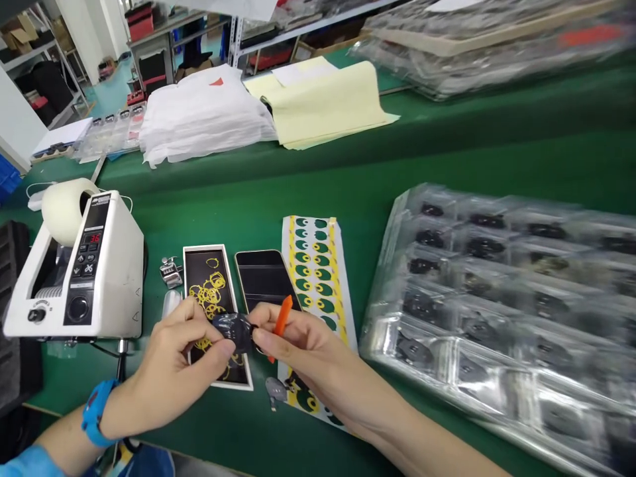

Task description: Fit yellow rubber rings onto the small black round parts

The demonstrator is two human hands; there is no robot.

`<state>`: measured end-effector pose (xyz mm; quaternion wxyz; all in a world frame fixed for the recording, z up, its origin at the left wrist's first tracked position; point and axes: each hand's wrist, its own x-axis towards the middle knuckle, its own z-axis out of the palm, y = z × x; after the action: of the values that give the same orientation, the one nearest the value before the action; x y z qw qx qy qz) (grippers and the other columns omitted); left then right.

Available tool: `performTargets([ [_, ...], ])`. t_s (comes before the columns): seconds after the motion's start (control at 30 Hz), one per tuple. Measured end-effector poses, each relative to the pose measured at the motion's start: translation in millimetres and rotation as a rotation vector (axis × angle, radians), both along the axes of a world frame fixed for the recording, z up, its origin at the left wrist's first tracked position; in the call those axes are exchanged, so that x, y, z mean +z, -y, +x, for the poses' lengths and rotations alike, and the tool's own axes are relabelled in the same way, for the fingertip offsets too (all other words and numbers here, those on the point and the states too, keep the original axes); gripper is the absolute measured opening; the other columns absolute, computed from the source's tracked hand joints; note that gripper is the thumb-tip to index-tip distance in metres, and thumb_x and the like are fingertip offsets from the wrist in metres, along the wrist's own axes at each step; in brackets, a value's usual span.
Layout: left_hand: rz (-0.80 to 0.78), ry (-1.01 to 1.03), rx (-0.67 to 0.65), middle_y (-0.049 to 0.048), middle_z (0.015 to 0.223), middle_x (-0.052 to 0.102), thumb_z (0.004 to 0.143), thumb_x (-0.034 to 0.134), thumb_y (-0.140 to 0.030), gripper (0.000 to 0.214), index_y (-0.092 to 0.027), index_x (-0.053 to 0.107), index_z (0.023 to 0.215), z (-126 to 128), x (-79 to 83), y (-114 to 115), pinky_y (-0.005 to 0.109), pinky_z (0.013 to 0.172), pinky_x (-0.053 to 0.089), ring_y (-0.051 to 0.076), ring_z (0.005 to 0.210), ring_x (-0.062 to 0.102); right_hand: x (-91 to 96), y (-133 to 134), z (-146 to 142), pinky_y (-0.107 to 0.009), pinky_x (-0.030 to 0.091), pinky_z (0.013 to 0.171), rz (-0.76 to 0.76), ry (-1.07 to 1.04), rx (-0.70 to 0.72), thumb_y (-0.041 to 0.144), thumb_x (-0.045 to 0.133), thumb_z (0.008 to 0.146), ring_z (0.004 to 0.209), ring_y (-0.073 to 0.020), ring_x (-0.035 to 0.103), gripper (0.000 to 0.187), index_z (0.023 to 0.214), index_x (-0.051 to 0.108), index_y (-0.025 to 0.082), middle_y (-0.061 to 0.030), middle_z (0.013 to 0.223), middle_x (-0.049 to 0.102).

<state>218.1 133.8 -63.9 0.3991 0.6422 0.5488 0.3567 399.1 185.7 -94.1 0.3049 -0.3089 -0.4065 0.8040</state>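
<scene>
Between my two hands is a small dark plastic part (234,331), glossy on top. My left hand (186,354) pinches its left side with thumb and fingers. The right edge of the part is pinched by my right hand (298,338), which also carries an orange pointed stick (282,319) between its fingers. Below my hands lies a shallow white-rimmed tray (247,379) with yellow ring-shaped pieces (211,291). A sheet of green and yellow stickers (325,273) runs partly under my right hand. Near its lower edge sits a small grey part (275,389).
A white tape dispenser (116,265) stands at left, with a metal tally counter (171,271) beside it. A phone (263,268) lies behind my hands. Stacked clear trays of dark parts (477,318) fill the right. White sheets (203,112) and yellow paper (328,106) lie at the back.
</scene>
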Motion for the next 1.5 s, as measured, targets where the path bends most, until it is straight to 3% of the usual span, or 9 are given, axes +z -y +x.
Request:
performTargets([
  [0.53,0.058,-0.071,0.047,-0.0027,0.072,0.040,0.090,0.055,-0.019,0.023,-0.018,0.055,0.068,3.0,-3.2,-4.3,0.024,0.057,0.032,0.011,0.065,0.042,-18.2,0.9,-4.4,-0.021,0.035,0.053,0.107,0.013,-0.077,0.054,0.075,0.078,0.054,-0.0086,0.034,0.040,0.070,0.057,0.019,0.0051,0.059,0.042],
  [0.83,0.253,-0.343,0.159,-0.0030,0.069,0.040,0.087,0.059,-0.019,0.029,-0.018,0.044,0.062,4.6,-4.3,-6.9,0.024,0.052,0.033,0.010,0.058,0.044,-10.1,1.6,-5.3,-0.023,0.034,0.051,0.193,0.086,-0.137,0.061,0.074,0.074,0.053,-0.0098,0.032,0.046,0.068,0.057,0.020,0.0043,0.059,0.042],
  [0.97,0.493,-0.245,0.238,-0.0029,0.072,0.046,0.087,0.060,-0.011,0.019,-0.018,0.052,0.072,-5.3,0.2,-9.3,0.023,0.057,0.039,0.010,0.064,0.046,-6.0,2.0,0.7,-0.023,0.035,0.055,0.183,0.098,-0.139,0.061,0.072,0.077,0.056,-0.0109,0.035,0.045,0.069,0.056,0.020,0.0037,0.061,0.043],
  [1.07,0.665,-0.173,0.131,0.0040,0.095,0.059,0.088,0.063,-0.011,0.009,-0.019,0.066,0.091,-5.0,-1.5,-9.9,0.027,0.074,0.050,0.015,0.087,0.059,-4.5,5.3,0.9,-0.023,0.035,0.056,0.178,0.097,-0.109,0.062,0.073,0.076,0.059,-0.0118,0.038,0.046,0.069,0.056,0.020,0.0028,0.063,0.045],
  [1.17,0.690,-0.159,-0.024,0.0113,0.118,0.062,0.092,0.062,-0.019,0.012,-0.021,0.071,0.099,0.1,-8.7,-12.0,0.037,0.088,0.053,0.022,0.107,0.062,-6.6,10.9,-2.0,-0.024,0.037,0.057,0.168,0.040,-0.079,0.060,0.072,0.077,0.059,-0.0123,0.040,0.044,0.070,0.057,0.020,0.0025,0.062,0.046],
  [1.5,0.580,-0.033,-0.199,0.0182,0.127,0.064,0.086,0.068,-0.032,0.019,-0.018,0.069,0.099,4.3,-20.4,-20.0,0.054,0.108,0.039,0.030,0.118,0.061,4.7,19.3,-6.6,-0.024,0.036,0.059,0.064,0.008,-0.018,0.061,0.077,0.071,0.059,-0.0116,0.037,0.049,0.065,0.053,0.019,0.0039,0.061,0.042],
])
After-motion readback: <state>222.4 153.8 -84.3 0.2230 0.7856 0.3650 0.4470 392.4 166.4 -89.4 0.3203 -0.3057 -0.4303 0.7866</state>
